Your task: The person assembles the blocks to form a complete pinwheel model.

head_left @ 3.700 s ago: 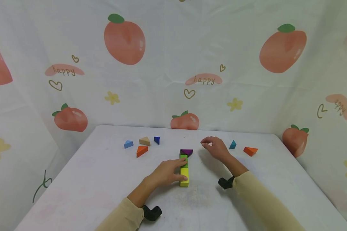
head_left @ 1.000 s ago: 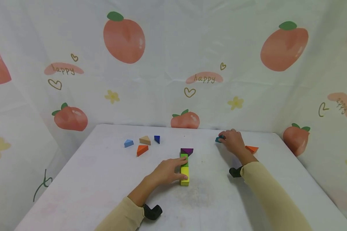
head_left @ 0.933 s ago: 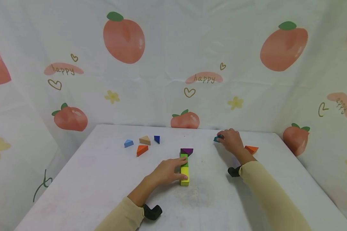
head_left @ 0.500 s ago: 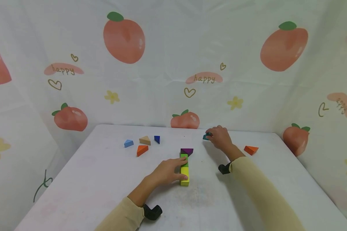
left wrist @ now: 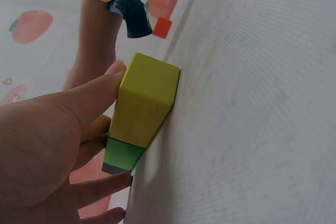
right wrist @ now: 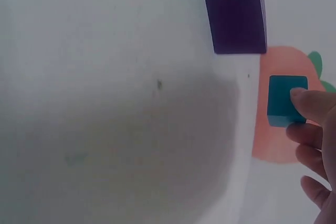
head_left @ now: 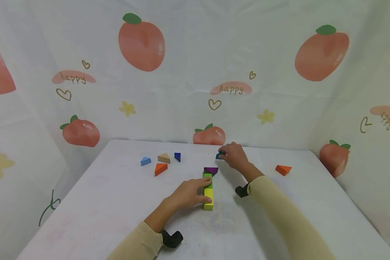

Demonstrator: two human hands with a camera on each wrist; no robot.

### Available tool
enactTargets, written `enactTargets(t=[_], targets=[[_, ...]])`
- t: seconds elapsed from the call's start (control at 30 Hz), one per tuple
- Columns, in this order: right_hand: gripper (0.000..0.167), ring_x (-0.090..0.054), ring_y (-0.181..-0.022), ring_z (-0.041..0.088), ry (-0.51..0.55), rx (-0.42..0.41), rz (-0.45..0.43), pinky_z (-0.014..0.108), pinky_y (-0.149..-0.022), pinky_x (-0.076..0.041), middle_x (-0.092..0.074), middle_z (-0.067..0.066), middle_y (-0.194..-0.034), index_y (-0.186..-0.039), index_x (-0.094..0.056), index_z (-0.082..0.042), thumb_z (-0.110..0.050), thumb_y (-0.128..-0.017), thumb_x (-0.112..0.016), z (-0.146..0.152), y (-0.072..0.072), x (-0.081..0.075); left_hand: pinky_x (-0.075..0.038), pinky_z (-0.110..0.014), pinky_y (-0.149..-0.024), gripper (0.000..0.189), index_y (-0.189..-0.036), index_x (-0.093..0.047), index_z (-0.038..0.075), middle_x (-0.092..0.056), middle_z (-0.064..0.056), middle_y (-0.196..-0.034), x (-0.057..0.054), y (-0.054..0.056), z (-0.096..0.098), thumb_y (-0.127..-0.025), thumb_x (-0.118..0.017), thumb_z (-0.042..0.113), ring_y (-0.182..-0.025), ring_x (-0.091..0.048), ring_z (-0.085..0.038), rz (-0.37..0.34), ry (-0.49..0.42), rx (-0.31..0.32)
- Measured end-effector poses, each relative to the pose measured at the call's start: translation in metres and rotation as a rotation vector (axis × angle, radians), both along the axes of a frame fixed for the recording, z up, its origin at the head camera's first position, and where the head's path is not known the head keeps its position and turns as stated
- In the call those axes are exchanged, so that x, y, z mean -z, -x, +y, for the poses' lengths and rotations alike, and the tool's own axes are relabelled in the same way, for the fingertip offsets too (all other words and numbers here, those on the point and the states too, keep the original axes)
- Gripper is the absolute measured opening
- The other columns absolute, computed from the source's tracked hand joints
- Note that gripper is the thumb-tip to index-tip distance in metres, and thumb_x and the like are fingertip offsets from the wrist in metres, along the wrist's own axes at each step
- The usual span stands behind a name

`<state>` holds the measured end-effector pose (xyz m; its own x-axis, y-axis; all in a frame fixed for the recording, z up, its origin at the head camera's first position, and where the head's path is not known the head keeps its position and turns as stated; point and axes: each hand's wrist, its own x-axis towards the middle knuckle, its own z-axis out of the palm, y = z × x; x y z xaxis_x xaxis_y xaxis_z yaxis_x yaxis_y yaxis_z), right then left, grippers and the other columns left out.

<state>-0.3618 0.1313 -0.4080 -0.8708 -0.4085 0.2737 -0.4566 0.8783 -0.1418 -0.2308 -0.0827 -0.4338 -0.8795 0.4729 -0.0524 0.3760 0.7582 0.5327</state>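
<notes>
A yellow block (head_left: pixel 208 206), a green block (head_left: pixel 208 185) and a purple triangular block (head_left: pixel 212 169) form a row leading away from me, mid-table. My left hand (head_left: pixel 186 193) rests along its left side, thumb on the yellow block and a finger on the green one; the left wrist view shows its other fingers loosely extended. Beyond the row and slightly to its right, my right hand (head_left: pixel 236 157) pinches a small teal triangular block (right wrist: pixel 281 100) between thumb and fingers. In the right wrist view the teal block is apart from the purple block (right wrist: pixel 236 17).
On the back left lie a light blue block (head_left: pixel 145 161), a natural wood block (head_left: pixel 164 157), a dark blue block (head_left: pixel 177 156) and an orange block (head_left: pixel 160 169), all triangular. Another orange triangular block (head_left: pixel 283 170) lies on the right. A patterned cloth (head_left: pixel 169 90) hangs behind the table.
My right hand has picked up the teal block on the right and carried it left, to beyond the row's far end. The left hand and the row have stayed in place.
</notes>
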Motion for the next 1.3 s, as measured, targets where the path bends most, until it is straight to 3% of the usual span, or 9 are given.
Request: enactTargets(t=[0.37, 0.8, 1.0, 1.17, 1.3], targets=[[0.024, -0.052, -0.087, 0.02, 0.026, 0.032, -0.165, 0.038, -0.08, -0.048, -0.067, 0.0, -0.089, -0.109, -0.074, -0.014, -0.025, -0.088, -0.075, -0.024, 0.0, 0.008, -0.038, -0.047, -0.105, 0.071, -0.146, -0.048, 0.027, -0.045, 0.004, -0.148, -0.001, -0.001, 0.0, -0.083, -0.072, 0.051, -0.135, -0.041, -0.023, -0.001, 0.0, -0.009], [0.027, -0.052, -0.089, 0.019, 0.016, 0.027, -0.241, 0.035, -0.08, -0.05, -0.067, 0.001, -0.092, -0.112, -0.073, -0.015, -0.028, -0.088, -0.074, -0.031, -0.001, 0.014, -0.037, -0.049, -0.106, 0.071, -0.146, -0.047, 0.026, -0.044, 0.005, -0.149, -0.001, 0.0, -0.001, -0.084, -0.071, 0.05, -0.135, -0.041, -0.022, 0.011, 0.0, 0.01], [0.026, -0.053, -0.085, 0.019, 0.142, 0.065, -0.261, 0.031, -0.071, -0.051, -0.064, 0.001, -0.089, -0.115, -0.072, -0.015, -0.027, -0.092, -0.068, -0.028, -0.002, 0.013, -0.039, -0.048, -0.105, 0.07, -0.146, -0.047, 0.026, -0.044, 0.004, -0.149, -0.002, 0.0, 0.0, -0.084, -0.071, 0.05, -0.135, -0.042, -0.022, 0.013, 0.005, 0.012], [0.024, -0.054, -0.096, 0.023, 0.243, 0.084, -0.248, 0.038, -0.082, -0.051, -0.067, 0.005, -0.098, -0.113, -0.072, -0.011, -0.023, -0.093, -0.067, -0.023, -0.001, 0.014, -0.039, -0.048, -0.105, 0.071, -0.147, -0.046, 0.027, -0.044, 0.004, -0.149, -0.001, 0.0, 0.0, -0.085, -0.071, 0.05, -0.135, -0.042, -0.023, 0.004, 0.003, 0.008], [0.022, -0.056, -0.102, 0.025, 0.289, 0.08, -0.291, 0.041, -0.088, -0.051, -0.068, 0.006, -0.105, -0.111, -0.072, -0.009, -0.022, -0.094, -0.066, -0.021, 0.001, 0.018, -0.039, -0.048, -0.105, 0.072, -0.147, -0.045, 0.028, -0.044, 0.004, -0.149, -0.001, 0.001, -0.001, -0.084, -0.07, 0.051, -0.136, -0.041, -0.022, -0.002, 0.001, 0.009]])
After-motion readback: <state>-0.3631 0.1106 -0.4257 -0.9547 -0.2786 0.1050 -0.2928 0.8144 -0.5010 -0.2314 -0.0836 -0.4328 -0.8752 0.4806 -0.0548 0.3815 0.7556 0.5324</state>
